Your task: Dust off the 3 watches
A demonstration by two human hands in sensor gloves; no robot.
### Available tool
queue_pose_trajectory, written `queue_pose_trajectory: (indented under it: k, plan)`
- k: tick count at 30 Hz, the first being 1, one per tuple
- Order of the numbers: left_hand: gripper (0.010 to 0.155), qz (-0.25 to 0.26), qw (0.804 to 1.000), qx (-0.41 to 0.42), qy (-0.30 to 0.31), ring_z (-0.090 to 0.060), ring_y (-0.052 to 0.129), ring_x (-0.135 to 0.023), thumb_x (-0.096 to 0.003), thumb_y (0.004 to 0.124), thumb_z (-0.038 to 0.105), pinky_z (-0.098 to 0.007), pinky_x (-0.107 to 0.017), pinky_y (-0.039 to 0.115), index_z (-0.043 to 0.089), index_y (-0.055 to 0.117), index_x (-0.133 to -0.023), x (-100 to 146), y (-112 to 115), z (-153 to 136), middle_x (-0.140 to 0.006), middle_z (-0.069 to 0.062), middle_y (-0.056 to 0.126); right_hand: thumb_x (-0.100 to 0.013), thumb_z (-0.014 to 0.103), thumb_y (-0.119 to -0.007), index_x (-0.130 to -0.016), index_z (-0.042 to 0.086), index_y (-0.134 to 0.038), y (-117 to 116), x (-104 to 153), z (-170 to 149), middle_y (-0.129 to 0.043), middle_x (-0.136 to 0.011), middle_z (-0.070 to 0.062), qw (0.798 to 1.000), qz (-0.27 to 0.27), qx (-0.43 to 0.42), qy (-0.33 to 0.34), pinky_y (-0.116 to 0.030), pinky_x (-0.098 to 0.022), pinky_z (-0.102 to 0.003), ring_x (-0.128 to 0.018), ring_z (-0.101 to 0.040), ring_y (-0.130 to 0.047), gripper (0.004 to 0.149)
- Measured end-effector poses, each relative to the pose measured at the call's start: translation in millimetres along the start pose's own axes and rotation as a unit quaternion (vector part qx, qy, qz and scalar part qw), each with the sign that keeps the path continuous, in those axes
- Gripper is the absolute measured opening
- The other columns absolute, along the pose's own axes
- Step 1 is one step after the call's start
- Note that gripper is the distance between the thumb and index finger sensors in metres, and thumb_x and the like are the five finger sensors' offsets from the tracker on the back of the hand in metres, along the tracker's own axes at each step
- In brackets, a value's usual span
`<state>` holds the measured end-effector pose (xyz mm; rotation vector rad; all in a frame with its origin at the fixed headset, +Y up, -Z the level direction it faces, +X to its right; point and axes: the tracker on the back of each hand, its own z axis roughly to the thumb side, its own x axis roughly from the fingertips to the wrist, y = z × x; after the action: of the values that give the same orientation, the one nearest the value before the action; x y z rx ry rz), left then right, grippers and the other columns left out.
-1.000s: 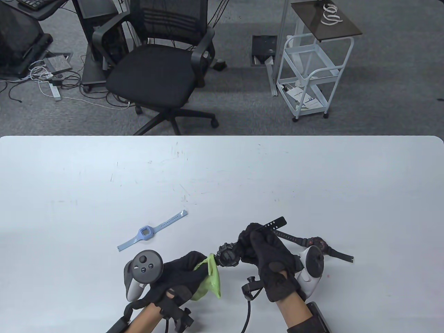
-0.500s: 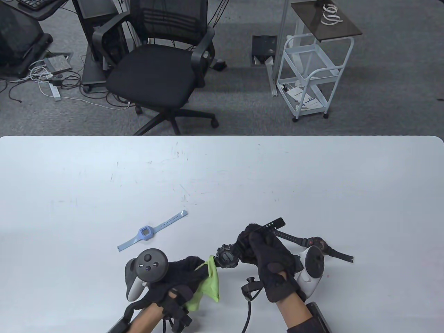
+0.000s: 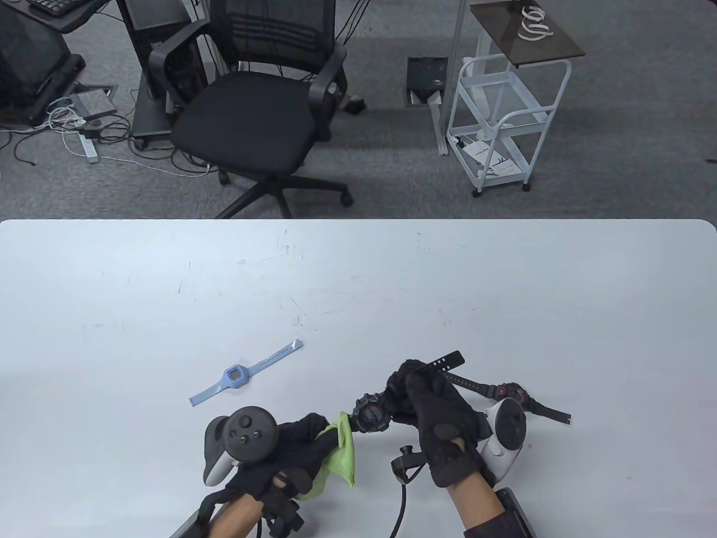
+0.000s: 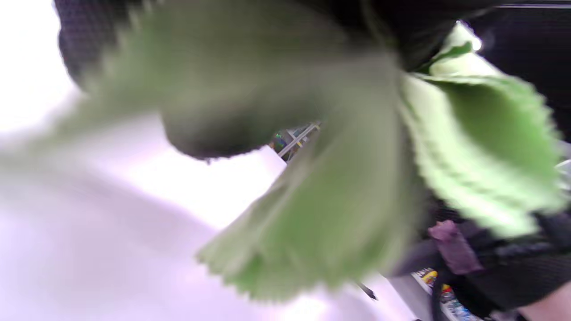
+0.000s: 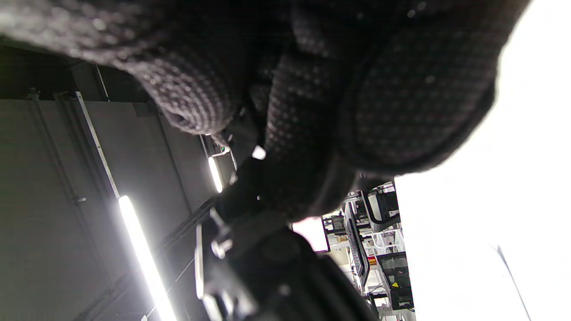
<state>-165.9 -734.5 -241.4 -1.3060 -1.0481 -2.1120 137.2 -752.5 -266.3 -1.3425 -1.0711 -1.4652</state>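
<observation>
My right hand [image 3: 442, 426], low and right of centre in the table view, curls around the strap of a black watch [image 3: 372, 416] whose face juts out to its left. My left hand [image 3: 291, 448] pinches a green cloth [image 3: 343, 457] against that face. A blue watch [image 3: 235, 374] lies flat at centre left, and a 3rd watch [image 3: 512, 394], black, lies just right of my right hand.

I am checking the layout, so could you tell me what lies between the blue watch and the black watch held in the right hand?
Only bare white table lies between the blue watch and the held black watch, in the table view.
</observation>
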Motion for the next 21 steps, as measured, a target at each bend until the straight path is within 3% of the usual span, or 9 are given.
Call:
queue_pose_trajectory:
  k: [4, 11, 18, 21]
  plan:
    - [0.051, 0.018, 1.0, 0.013, 0.003, -0.025, 0.109, -0.034, -0.0453, 0.078, 0.045, -0.055, -0.041, 0.089, 0.007, 0.09, -0.077, 0.0, -0.7, -1.0, -0.054, -0.01, 0.104, -0.044, 0.038, -0.088, -0.082, 0.021, -0.094, 0.4, -0.1, -2.0, -0.107, -0.067, -0.004, 1.0, -0.004, -0.009, -0.007, -0.098, -0.026, -0.035, -0.042, -0.013, -0.115, 0.042]
    - [0.051, 0.057, 0.998, -0.018, 0.008, -0.022, 0.108, -0.017, -0.046, 0.084, 0.056, -0.051, -0.032, 0.092, 0.009, 0.099, -0.057, 3.5, -8.6, -2.3, -0.033, -0.005, 0.107, -0.045, 0.039, -0.088, -0.083, 0.021, -0.093, 0.2, 0.1, -1.4, -0.107, -0.067, -0.004, 1.0, -0.003, -0.017, -0.011, -0.099, -0.026, -0.035, -0.042, -0.012, -0.114, 0.043]
    - [0.049, 0.044, 0.999, -0.005, 0.009, -0.025, 0.108, -0.034, -0.0458, 0.084, 0.044, -0.055, -0.042, 0.089, 0.006, 0.091, -0.077, 1.9, -5.9, -4.9, -0.053, -0.011, 0.104, -0.045, 0.04, -0.087, -0.083, 0.022, -0.092, 1.8, 0.0, -2.3, -0.107, -0.068, -0.003, 0.999, -0.006, -0.033, -0.02, -0.098, -0.027, -0.035, -0.043, -0.011, -0.114, 0.043]
    - [0.049, 0.041, 0.999, 0.005, 0.013, -0.023, 0.108, -0.03, -0.0457, 0.086, 0.044, -0.054, -0.04, 0.09, 0.005, 0.091, -0.075, 2.2, -6.9, -4.7, -0.05, -0.01, 0.104, -0.045, 0.04, -0.087, -0.083, 0.022, -0.092, 2.8, 0.1, -3.3, -0.107, -0.068, -0.003, 0.999, -0.01, -0.038, -0.024, -0.098, -0.027, -0.035, -0.043, -0.011, -0.114, 0.043]
